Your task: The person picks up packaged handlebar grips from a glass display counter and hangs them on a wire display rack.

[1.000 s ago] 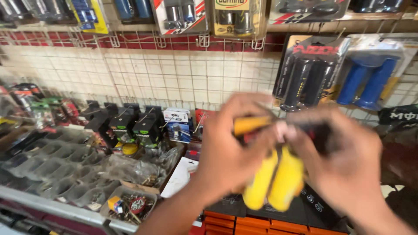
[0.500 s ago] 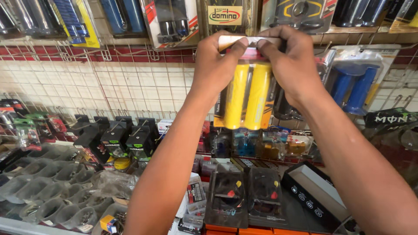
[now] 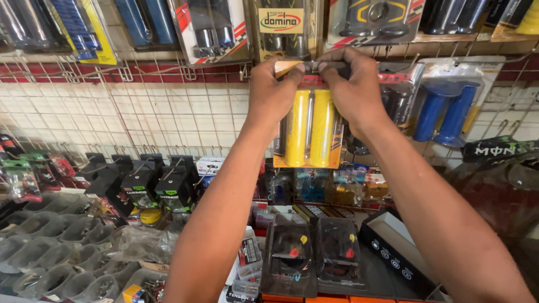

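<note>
Now the yellow grips (image 3: 310, 128) are up against the wire grid (image 3: 163, 120), no longer down at chest height. The left hand (image 3: 273, 92) and right hand (image 3: 355, 84) each pinch the top of the pack, level with the hooks, so it looks near hanging. Nearest, trays (image 3: 50, 258) and boxed parts crowd the counter's front edge; beyond, blue grips (image 3: 443, 112) hang on the wall.

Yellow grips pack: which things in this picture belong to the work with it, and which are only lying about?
In the work:
- yellow grips pack, held by its top edge
- left hand and right hand, both pinching that edge
- wire grid wall, against which the pack is held

Lying about:
- blue grips pack
- black boxes on hooks
- grey trays
- clear blister packs
</note>
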